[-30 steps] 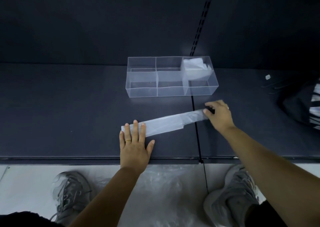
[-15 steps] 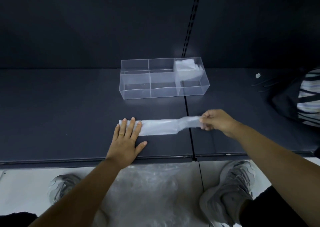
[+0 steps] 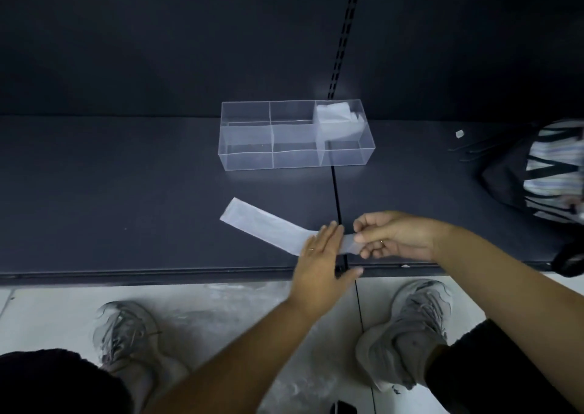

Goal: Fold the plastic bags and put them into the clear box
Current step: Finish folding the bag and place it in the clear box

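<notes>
Right hand (image 3: 395,238) pinches the right end of the bag strip (image 3: 262,222); flat, open left hand (image 3: 322,255) apparently pins it for folding.

My left hand (image 3: 319,255) has let go of the strip's (image 3: 262,221) left end and slid right along it. It now lies flat on the strip just beside my right hand (image 3: 392,236), which has drawn the pinched end toward the shelf's (image 3: 126,208) front edge. The strip now slants, its freed end toward the back.

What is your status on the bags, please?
Right hand pinches bag strip end; left hand flat on it. Clear box holds one folded bag. Nothing in the way.
</notes>
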`<state>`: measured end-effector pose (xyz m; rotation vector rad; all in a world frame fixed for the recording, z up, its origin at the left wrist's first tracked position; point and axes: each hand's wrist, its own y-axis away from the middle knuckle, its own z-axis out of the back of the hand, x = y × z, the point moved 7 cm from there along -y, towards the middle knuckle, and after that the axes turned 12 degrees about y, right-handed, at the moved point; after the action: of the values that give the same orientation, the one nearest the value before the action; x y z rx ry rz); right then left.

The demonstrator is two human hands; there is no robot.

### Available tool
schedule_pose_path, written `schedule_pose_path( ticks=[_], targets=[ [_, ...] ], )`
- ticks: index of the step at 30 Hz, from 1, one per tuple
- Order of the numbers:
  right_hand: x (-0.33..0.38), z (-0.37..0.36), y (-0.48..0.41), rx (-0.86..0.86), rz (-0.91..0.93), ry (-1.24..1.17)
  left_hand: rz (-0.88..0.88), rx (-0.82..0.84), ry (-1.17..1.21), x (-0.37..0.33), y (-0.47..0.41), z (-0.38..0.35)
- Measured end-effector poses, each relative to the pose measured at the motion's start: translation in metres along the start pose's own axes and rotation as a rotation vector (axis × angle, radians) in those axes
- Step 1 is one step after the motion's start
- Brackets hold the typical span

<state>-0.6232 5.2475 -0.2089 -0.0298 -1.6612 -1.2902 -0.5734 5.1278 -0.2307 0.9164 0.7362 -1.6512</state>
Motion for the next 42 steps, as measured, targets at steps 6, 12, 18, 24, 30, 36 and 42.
schedule_pose_path(
  ticks=[6,12,18,24,30,36,42],
  targets=[
    [0.033,0.006,-0.008,-0.143,0.181,-0.109,0.389,-0.33,0.904,-0.001,-0.001,0.033],
    [0.017,-0.043,-0.046,-0.007,0.207,0.015,0.646,-0.235,1.267,0.037,-0.003,0.054],
    [-0.007,-0.045,-0.067,-0.241,0.109,0.209,0.749,-0.312,1.349,0.077,-0.014,0.059],
    [-0.014,-0.04,-0.074,-0.368,0.066,0.269,0.934,-0.388,1.199,0.115,-0.018,0.068],
    [-0.019,-0.037,-0.071,-0.365,0.036,0.226,0.973,-0.464,1.024,0.132,-0.025,0.087],
    [-0.017,-0.038,-0.073,-0.349,0.009,0.224,0.464,-0.668,0.223,0.091,-0.023,0.134],
    [-0.015,-0.039,-0.074,-0.282,-0.034,0.221,-0.043,0.102,-0.164,0.047,0.008,0.043]
  ],
)
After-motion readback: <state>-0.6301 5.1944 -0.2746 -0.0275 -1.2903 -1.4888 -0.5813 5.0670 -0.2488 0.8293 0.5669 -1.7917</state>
